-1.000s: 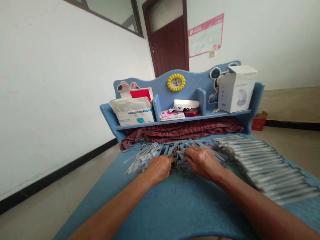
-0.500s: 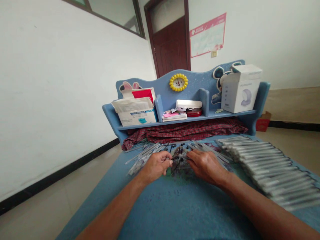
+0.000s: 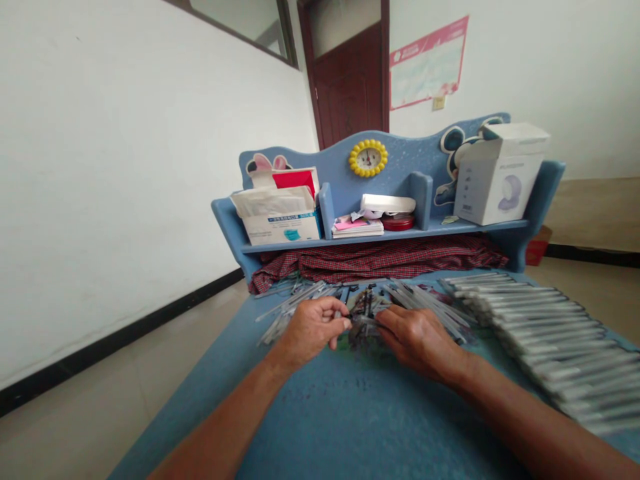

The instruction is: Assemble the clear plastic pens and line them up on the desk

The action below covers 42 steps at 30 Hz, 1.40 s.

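My left hand is closed in a pinch over the table's middle, thumb against fingers; a small dark tip shows by the fingertips, but what they hold is too small to name. Facing it, my right hand is closed with its fingers bent down at a pile of small black and clear pen parts. Its grip is hidden. Beside my left hand lie loose clear pen tubes. More thin clear tubes fan out behind my right hand. A large stack of pens covers the table's right side.
Behind the pens, a checked cloth lies under a blue shelf. On the shelf are a mask box, papers, a red round tin and a white box. A yellow clock is on its back panel.
The view has shifted slightly, so the shelf and pens appear farther right. Both hands keep nearly the same pose, with the right fingers slightly lower at the pile.
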Each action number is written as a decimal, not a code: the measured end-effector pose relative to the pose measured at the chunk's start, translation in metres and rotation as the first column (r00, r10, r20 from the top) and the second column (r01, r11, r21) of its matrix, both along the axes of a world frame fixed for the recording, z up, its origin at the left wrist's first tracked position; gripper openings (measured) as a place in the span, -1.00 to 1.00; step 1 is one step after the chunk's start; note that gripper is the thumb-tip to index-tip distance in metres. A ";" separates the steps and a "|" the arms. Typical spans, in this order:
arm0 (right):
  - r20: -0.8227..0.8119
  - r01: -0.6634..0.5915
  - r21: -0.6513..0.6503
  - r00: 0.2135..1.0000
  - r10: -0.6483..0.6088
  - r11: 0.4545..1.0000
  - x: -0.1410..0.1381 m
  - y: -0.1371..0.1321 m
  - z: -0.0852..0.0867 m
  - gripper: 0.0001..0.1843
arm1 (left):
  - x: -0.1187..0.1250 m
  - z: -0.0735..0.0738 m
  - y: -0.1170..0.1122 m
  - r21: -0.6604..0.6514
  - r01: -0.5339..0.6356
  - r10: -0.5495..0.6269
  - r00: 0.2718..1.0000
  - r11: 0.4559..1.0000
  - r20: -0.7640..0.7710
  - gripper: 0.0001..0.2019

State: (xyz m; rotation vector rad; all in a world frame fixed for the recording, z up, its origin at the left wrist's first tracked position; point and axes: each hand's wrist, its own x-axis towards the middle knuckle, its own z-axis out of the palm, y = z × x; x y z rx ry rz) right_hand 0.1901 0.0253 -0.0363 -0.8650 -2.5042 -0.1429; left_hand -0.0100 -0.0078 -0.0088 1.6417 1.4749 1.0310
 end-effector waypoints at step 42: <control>0.031 -0.080 0.027 0.996 0.079 0.996 -0.001 -0.004 -0.003 -0.84 | 0.009 0.005 -0.010 0.237 0.107 0.013 0.890 0.966 -0.456 -0.90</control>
